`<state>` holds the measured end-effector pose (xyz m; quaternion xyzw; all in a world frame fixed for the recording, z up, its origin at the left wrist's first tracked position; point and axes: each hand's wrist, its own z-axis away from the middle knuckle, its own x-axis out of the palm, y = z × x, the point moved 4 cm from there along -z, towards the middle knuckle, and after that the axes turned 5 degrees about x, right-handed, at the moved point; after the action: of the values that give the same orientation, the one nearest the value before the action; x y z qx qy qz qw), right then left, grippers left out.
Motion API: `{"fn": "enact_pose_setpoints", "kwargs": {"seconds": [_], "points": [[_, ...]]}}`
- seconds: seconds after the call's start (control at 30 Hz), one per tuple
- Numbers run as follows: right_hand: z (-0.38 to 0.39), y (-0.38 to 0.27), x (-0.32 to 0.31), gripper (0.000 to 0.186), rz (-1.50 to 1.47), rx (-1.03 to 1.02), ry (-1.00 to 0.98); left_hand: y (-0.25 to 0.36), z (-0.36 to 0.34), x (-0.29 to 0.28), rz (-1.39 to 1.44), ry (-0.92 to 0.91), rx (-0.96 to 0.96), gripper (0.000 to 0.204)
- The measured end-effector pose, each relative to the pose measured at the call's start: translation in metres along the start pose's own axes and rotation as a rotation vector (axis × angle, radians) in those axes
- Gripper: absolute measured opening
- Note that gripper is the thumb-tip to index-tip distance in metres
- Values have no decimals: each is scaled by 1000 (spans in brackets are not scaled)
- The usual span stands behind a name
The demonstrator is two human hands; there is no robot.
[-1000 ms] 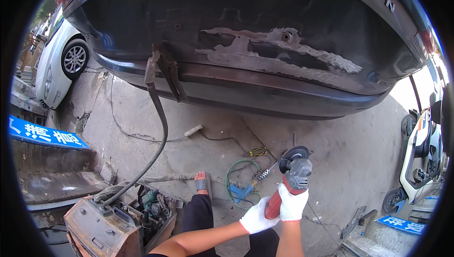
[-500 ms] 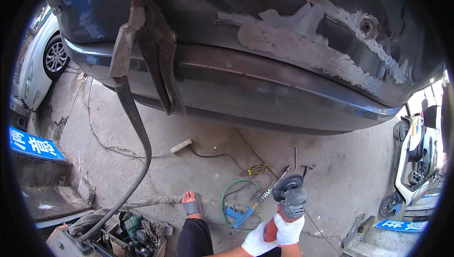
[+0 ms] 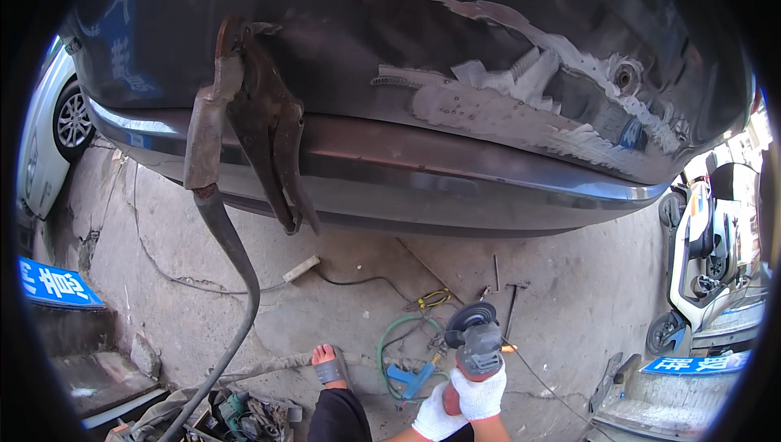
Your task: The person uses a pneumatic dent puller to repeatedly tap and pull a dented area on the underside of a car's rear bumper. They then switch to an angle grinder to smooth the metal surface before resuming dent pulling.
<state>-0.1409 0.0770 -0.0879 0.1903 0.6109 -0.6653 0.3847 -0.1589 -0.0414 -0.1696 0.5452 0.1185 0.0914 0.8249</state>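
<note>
Both my hands, in white gloves, are closed on an angle grinder (image 3: 478, 346) with a red and grey body and a dark disc. My right hand (image 3: 480, 393) wraps its body just behind the grey head. My left hand (image 3: 439, 419) grips lower, around the red rear part. The disc points away from me and is apart from the car. Ahead is the dark car panel (image 3: 358, 43), with a patch ground to bare metal (image 3: 488, 108) on its right side. A rusty metal clamp (image 3: 272, 141) hangs against the panel at the left, joined to a long bent bar (image 3: 232, 238).
On the concrete floor (image 3: 268, 320) lie a blue tool (image 3: 413, 378) with a green hose (image 3: 381, 344), yellow-handled pliers (image 3: 434, 299), a hammer (image 3: 512, 308) and a power strip (image 3: 302, 269). A tool box (image 3: 244, 417) stands lower left. A scooter (image 3: 691, 255) is at right, a white car (image 3: 49, 133) at left.
The grinder and both hands have shifted a little left. My view has tilted up, so the car panel sits lower and more of its upper part shows.
</note>
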Motion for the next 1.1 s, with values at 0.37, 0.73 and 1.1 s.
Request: {"fn": "enact_pose_setpoints", "kwargs": {"seconds": [0.37, 0.73, 1.1], "points": [[6, 6, -19, 67, 22, 76, 35, -11, 7, 30, 36, -68, -109, 87], [28, 4, -83, 46, -925, 415, 50, 154, 2, -128, -465, 110, 611, 89], [56, -34, -152, 52, -979, 373, -32, 383, -147, -237, -1123, 909, 636, 98]]}}
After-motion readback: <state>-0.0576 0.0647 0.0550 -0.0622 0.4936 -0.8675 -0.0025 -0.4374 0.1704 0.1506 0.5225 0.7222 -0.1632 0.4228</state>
